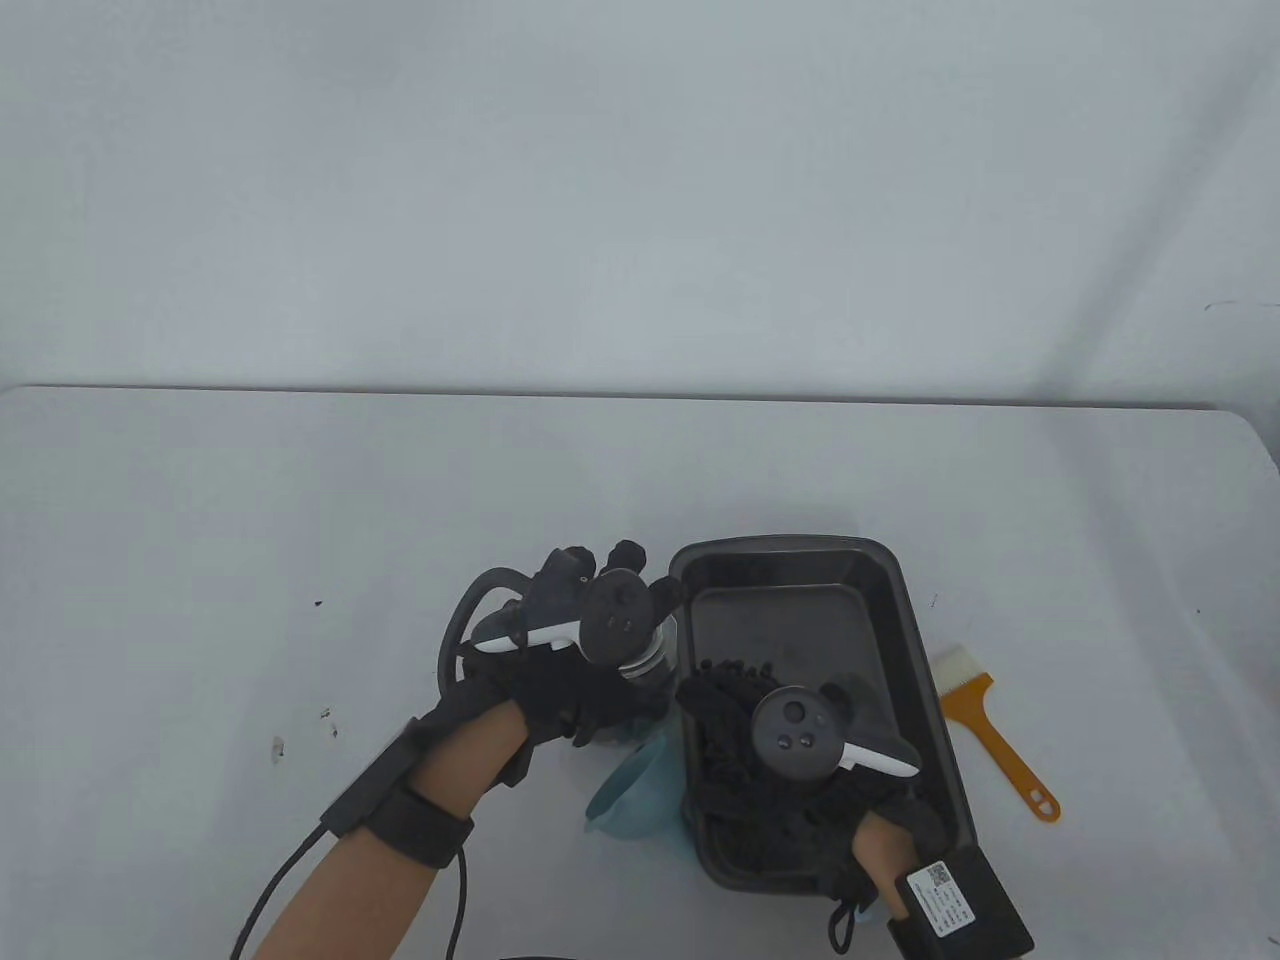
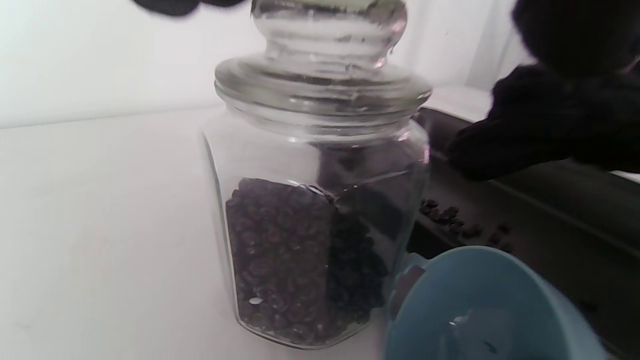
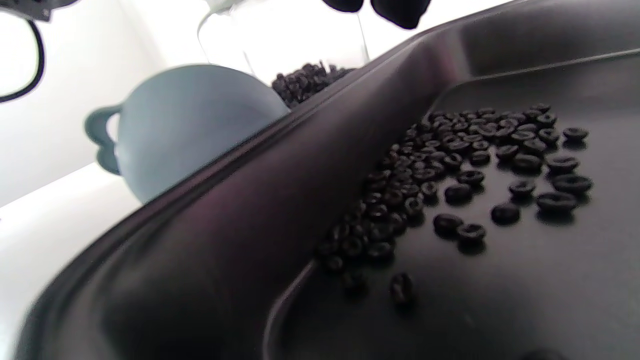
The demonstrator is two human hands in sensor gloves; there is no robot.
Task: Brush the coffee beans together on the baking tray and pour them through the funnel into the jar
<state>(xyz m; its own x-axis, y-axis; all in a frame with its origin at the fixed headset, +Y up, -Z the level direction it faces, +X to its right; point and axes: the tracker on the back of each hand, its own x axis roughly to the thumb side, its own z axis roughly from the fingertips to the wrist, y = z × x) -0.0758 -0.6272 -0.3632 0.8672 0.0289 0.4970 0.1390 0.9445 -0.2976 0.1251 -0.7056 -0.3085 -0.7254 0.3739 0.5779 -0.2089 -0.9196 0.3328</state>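
Note:
A glass jar point(image 2: 310, 225) part full of coffee beans stands just left of the dark baking tray point(image 1: 770, 546), its glass lid point(image 2: 325, 85) on. My left hand point(image 1: 620, 572) is over the jar and grips the lid's knob from above. A blue funnel point(image 1: 635, 790) lies on its side between jar and tray, near the front. Loose coffee beans point(image 3: 450, 170) lie gathered along the tray's left wall point(image 3: 300, 175). My right hand point(image 1: 715, 712) hovers low inside the tray, fingers toward that wall, holding nothing.
A brush point(image 1: 990, 730) with an orange handle and white bristles lies on the table right of the tray. Cables trail from my left wrist point(image 1: 400, 800) to the front edge. White table stretches to the left and behind.

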